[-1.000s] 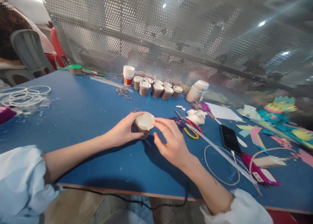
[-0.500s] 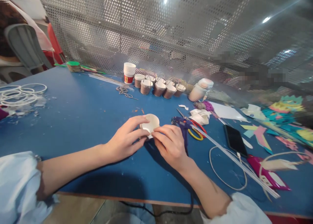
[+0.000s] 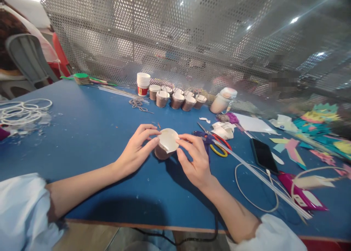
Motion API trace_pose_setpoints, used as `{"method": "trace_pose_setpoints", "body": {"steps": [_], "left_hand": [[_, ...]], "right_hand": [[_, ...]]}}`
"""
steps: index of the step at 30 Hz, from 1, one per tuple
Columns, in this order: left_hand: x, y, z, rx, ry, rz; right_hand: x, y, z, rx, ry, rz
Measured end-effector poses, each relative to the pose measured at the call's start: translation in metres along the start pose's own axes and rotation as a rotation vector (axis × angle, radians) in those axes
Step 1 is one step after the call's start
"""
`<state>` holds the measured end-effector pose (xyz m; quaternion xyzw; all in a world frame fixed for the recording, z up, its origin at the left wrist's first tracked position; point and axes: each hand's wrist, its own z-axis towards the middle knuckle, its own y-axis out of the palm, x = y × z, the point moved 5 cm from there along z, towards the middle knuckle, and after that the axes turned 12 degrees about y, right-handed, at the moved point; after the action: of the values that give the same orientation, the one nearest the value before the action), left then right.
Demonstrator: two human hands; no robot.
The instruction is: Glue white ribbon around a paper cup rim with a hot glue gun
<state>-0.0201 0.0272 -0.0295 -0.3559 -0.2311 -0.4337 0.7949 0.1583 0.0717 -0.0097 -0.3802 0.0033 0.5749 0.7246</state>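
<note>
A small brown paper cup (image 3: 165, 145) with a cream inside rests tilted on the blue table (image 3: 87, 134), its mouth turned toward me. My left hand (image 3: 138, 150) grips its left side with curled fingers. My right hand (image 3: 194, 159) pinches its right rim between thumb and fingers. A notch shows in the cup's near rim.
A row of similar brown cups (image 3: 177, 99) and a white cup stack (image 3: 143, 84) stand at the back by the perforated metal screen. Scissors (image 3: 216, 143), a phone (image 3: 263, 155), a pink glue gun (image 3: 303, 192), white rings (image 3: 23, 110) and coloured paper cutouts (image 3: 315, 128) lie around. Another person sits far left.
The cup has been turned in both hands and now tilts with its brown wall showing. My fingers shifted along its rim.
</note>
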Motion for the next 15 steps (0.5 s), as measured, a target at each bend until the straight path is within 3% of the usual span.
{"method": "trace_pose_setpoints", "body": {"steps": [3,8,15], "left_hand": [[-0.006,0.001,0.003,0.022,-0.088,-0.062],[0.002,0.006,0.006,-0.023,0.066,0.000],[0.006,0.013,0.007,-0.083,0.085,0.034]], "right_hand": [[0.007,0.001,0.004,-0.006,0.080,0.001],[0.003,0.007,0.007,-0.148,-0.099,-0.056],[0.008,0.015,0.006,-0.141,-0.035,-0.142]]}}
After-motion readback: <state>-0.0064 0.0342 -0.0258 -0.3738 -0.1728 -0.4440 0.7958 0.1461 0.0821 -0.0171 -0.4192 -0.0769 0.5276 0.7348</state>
